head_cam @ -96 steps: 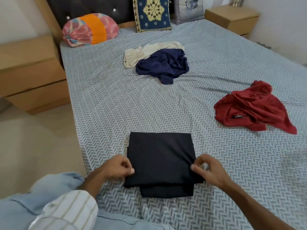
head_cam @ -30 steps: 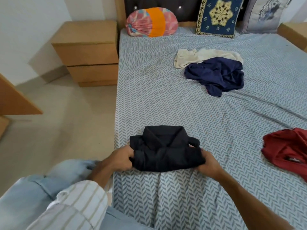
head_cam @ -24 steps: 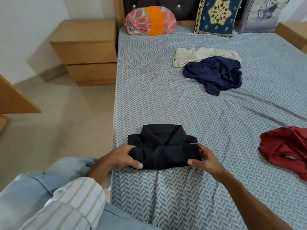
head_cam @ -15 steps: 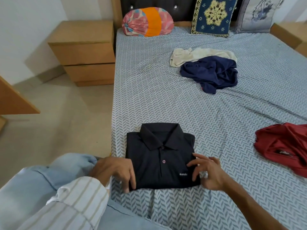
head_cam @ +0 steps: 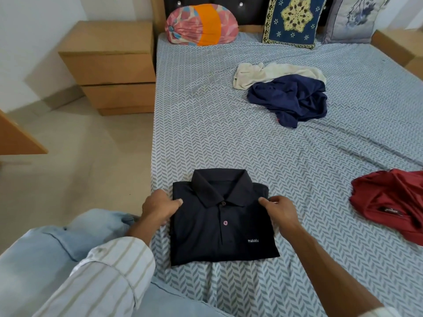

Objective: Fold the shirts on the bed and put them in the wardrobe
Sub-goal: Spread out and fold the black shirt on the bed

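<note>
The black polo shirt (head_cam: 219,216) lies folded into a neat rectangle near the left edge of the bed (head_cam: 229,133), collar up, buttons and small chest logo facing the ceiling. The left hand (head_cam: 158,208) pinches the shirt's left shoulder edge, thumb on top, fingers curled at the side. The right hand (head_cam: 278,210) pinches the right shoulder edge the same way. Both hands are closed on fabric, level with each other.

This reads as the final tidy or the start of a lift. To do it well, slide the fingers right under all the layers so the tucked sleeves don't slip out, keep both sides level, and raise the bundle flat, no tilting. A grip only at the shoulders could let the lower half droop and unfold, so supporting it from beneath looks safer.

Plenty left to do: a navy shirt (head_cam: 290,99) sits crumpled well up the bed, overlapping a cream shirt (head_cam: 258,72) beside it, and a red shirt (head_cam: 393,202) is bunched at the right edge. The wardrobe isn't in view. A wooden nightstand (head_cam: 107,65) stands left of the bed.
</note>
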